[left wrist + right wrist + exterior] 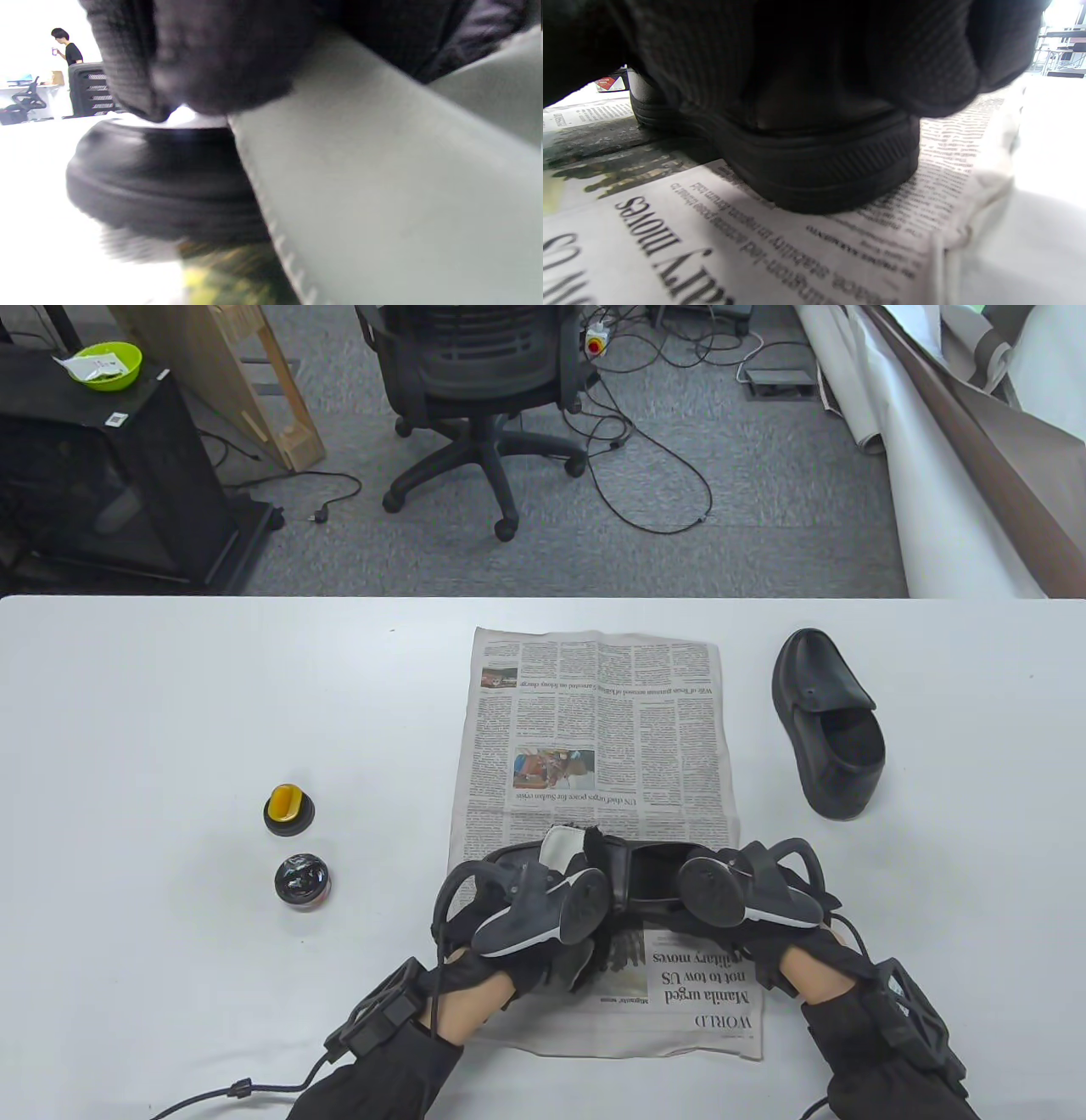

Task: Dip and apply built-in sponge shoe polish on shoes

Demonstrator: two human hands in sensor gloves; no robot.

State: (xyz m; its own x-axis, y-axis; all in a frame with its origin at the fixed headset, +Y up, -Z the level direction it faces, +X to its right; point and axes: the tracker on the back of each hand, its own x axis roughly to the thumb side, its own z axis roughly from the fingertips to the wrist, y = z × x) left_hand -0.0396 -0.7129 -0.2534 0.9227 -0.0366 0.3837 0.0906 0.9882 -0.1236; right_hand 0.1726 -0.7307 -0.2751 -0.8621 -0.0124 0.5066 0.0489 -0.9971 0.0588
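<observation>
**Both hands on one shoe**

Table view: the left hand point(543, 916) and right hand point(747, 899) grip a black shoe point(653, 882) on the newspaper point(594, 712). Left of it, the open polish jar point(302, 881) and its lid point(288, 808) stand on the desk point(170, 712).

Right wrist view: the fingers point(797, 55) curl over the heel.

One black slip-on shoe point(653, 882) is lying crosswise on the near part of the newspaper point(594, 712), its opening facing up and its ribbed sole point(831, 178) resting flat on the print. A second black shoe point(827, 725) is sitting upright on the bare desk point(170, 687), well apart to the right. The open polish jar point(302, 881), showing glossy black polish, is standing left of the paper, just beside its yellow-topped black lid point(288, 809).
</observation>
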